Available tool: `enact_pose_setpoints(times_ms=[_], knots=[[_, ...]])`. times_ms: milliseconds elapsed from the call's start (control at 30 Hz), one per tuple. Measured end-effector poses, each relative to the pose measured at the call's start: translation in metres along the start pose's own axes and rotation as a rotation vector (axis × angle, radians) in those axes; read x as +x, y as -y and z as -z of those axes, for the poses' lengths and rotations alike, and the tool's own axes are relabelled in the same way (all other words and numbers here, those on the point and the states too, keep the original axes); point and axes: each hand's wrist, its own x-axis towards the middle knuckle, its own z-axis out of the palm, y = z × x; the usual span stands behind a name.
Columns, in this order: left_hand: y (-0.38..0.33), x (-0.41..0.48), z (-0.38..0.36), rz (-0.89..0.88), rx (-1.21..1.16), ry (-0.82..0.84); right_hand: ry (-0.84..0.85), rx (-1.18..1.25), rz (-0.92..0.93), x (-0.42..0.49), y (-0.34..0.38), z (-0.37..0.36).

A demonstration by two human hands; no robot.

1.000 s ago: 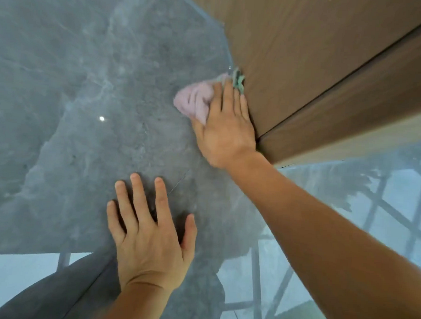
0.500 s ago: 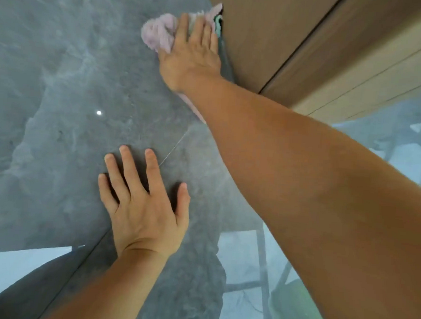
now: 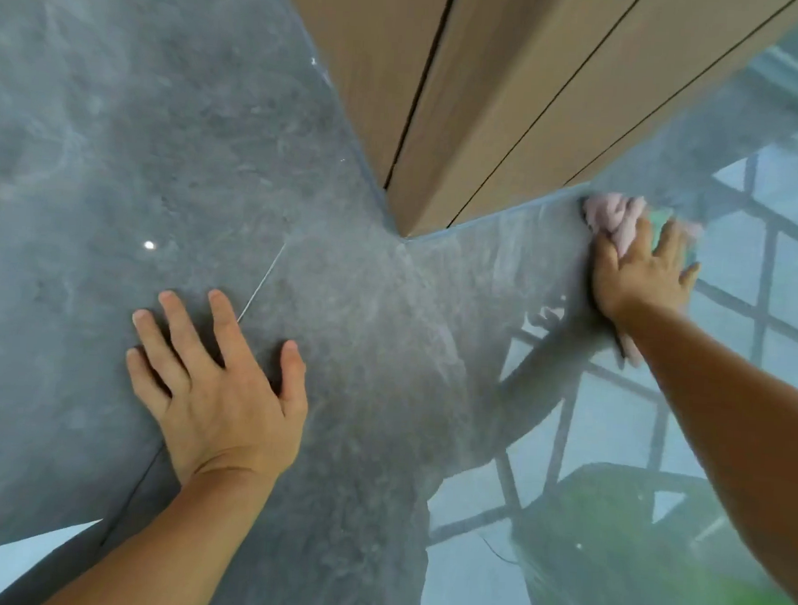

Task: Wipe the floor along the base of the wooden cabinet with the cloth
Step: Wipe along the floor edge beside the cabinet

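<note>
A pink cloth point(image 3: 612, 216), bunched and soft-looking, with a patch of green showing at its right side, lay on the grey floor point(image 3: 166, 128) right at the foot of the wooden cabinet point(image 3: 491, 99), on the cabinet's right-hand face just past its corner. The cloth was blurred, so its folds and its exact edge against the cabinet base could not be made out clearly. The right hand point(image 3: 643, 273) lay flat on top of it, palm down and fingers spread, pressing it to the floor; a pink end of the cloth showed again under the wrist.

The cabinet rose in light brown wood-grain panels split by thin dark vertical seams, its corner pointing toward the viewer. A thin grey line ran along its base where it met the floor.

The left hand point(image 3: 217, 385) was planted flat on the floor, well apart from the cloth, fingers splayed and holding nothing, in front of and to the left of the cabinet corner. Just beyond its fingertips a fine pale line point(image 3: 261, 283) crossed the stone.

The floor was glossy, marbled dark grey. It mirrored a small bright light spot point(image 3: 149, 245) on the left, and on the right a pale window grid point(image 3: 759, 275) with dark bars and blurred green point(image 3: 629, 545) below.
</note>
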Motion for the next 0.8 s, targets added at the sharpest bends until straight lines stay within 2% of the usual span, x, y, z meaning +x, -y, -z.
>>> enact_pose_setpoints(times_ms=[67, 133, 167, 233, 267, 300, 333, 400, 467, 533, 633, 700, 800], knots=[[0.002, 0.000, 0.000, 0.002, 0.004, 0.001, -0.005, 0.103, -0.114, 0.001, 0.025, -0.001], [0.000, 0.000, 0.002, 0.000, -0.010, 0.009, -0.016, 0.116, -0.076, -0.030, 0.054, -0.006], [0.000, 0.000, 0.002, 0.001, -0.019, 0.019, -0.027, 0.105, 0.070, -0.055, 0.070, -0.014], [-0.004, 0.000, 0.007, -0.009, -0.033, 0.050, 0.038, 0.192, 0.552, -0.122, 0.103, -0.015], [-0.004, 0.001, 0.013, -0.006, -0.037, 0.094, 0.146, 0.297, 0.766, -0.157, 0.118, -0.013], [-0.004, 0.002, 0.024, 0.013, -0.045, 0.176, 0.312, 0.443, 0.834, -0.189, 0.132, -0.005], [-0.003, 0.005, 0.037, 0.048, -0.059, 0.299, 0.509, 0.582, 0.753, -0.215, 0.144, 0.006], [-0.005, 0.009, 0.074, 0.150, -0.168, 0.550, 0.799, 0.813, 0.332, -0.244, 0.158, 0.037], [-0.014, 0.002, 0.130, 0.318, -0.447, 0.725, 0.949, 1.063, -0.096, -0.261, 0.154, 0.075], [-0.027, -0.016, 0.199, 0.432, -0.675, 0.778, 1.004, 1.328, -0.384, -0.279, 0.136, 0.128], [-0.051, -0.054, 0.300, 0.583, -0.887, 0.900, 0.976, 1.569, -0.557, -0.310, 0.094, 0.214], [-0.072, -0.084, 0.352, 0.521, -0.943, 1.043, 0.964, 1.632, -0.589, -0.330, 0.058, 0.269], [-0.121, -0.131, 0.406, 0.437, -0.998, 1.144, 0.853, 1.625, -0.639, -0.353, -0.008, 0.340]])
